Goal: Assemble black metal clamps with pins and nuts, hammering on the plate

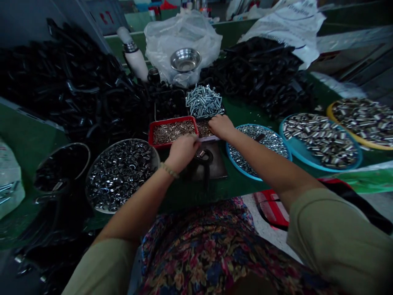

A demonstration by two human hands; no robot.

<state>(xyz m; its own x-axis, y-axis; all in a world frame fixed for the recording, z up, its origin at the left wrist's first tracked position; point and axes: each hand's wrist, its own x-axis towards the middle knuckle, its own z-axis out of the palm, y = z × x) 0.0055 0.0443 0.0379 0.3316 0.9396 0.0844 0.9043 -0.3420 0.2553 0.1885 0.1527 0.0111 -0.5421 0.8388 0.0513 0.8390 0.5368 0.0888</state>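
My left hand [183, 150] is closed, its fingers curled at the front edge of a red tray [149, 135] of small copper-coloured pins [173, 132]. Whatever it grips is hidden. My right hand [221, 126] reaches with bent, pinched fingertips into a small tray of tiny brownish parts [204, 128]; anything between those fingers is out of sight. Just below both hands, a black part with a ring-shaped end [205, 157] lies on a flat metal plate [218, 159]. Silvery screws [204, 101] are heaped behind my right hand.
Left stands a round tray of dark metal clips [123, 174]. Right are a blue basin of small shiny parts [231, 157], another blue basin of metal sleeves [319, 137] and a yellow one [330, 112]. Black parts [264, 73] pile up behind, near a steel bowl [185, 60] and bottle [136, 61].
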